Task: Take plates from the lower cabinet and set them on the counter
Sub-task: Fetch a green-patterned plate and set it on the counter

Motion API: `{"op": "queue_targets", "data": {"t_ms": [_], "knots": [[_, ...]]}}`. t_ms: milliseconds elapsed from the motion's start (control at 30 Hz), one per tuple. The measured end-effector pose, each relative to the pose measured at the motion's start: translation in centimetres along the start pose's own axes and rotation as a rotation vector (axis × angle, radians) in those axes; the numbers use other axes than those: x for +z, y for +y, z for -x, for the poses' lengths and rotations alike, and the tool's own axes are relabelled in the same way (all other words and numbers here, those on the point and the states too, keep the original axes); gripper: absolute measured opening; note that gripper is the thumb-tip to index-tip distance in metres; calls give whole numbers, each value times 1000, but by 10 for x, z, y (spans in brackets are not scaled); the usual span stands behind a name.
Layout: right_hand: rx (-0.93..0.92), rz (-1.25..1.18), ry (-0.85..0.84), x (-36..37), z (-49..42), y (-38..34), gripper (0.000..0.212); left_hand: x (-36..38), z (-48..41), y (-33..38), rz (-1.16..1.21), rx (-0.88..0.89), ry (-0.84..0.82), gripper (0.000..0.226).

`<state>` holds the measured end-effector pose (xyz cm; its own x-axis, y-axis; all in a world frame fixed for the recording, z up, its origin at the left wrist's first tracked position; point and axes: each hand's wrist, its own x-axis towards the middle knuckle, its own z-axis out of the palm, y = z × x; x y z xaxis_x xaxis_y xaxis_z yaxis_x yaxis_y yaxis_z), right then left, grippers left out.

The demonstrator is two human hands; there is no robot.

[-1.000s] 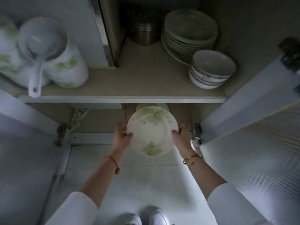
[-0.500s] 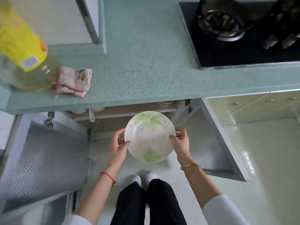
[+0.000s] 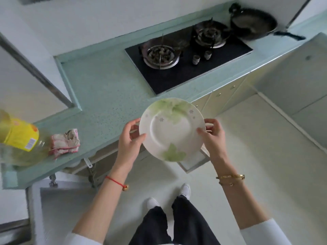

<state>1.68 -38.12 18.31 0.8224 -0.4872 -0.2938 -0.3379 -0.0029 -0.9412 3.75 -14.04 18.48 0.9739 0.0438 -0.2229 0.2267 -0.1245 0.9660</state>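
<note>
A white plate (image 3: 171, 129) with green leaf prints hangs in the air just over the front edge of the pale green counter (image 3: 104, 96). My left hand (image 3: 130, 142) grips its left rim and my right hand (image 3: 213, 137) grips its right rim. The plate is roughly level, its far edge above the counter top. Below it, the lower cabinet (image 3: 99, 161) stands open, its inside mostly hidden by the counter and the plate.
A black gas hob (image 3: 187, 64) with two burners sits on the counter's right part, a dark pan (image 3: 253, 23) behind it. A folded pink cloth (image 3: 64, 143) and a yellow-labelled oil bottle (image 3: 17, 137) lie at the left. An open cabinet door (image 3: 67, 209) juts out lower left.
I have risen from the cabinet. The plate has come up from the lower shelf to counter height, held in both hands throughout, and the view now looks down on the counter.
</note>
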Motion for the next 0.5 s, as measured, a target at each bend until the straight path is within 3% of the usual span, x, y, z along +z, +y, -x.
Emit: {"op": "queue_targets", "data": {"t_ms": [233,500], "knots": [[-6,-147,267,-117,4,-16,29,111,-7,55,-55,64,-292,43],[-10,-111,508,-281,-33,-11,26,301,-9,89,-33,66,-548,45]]}}
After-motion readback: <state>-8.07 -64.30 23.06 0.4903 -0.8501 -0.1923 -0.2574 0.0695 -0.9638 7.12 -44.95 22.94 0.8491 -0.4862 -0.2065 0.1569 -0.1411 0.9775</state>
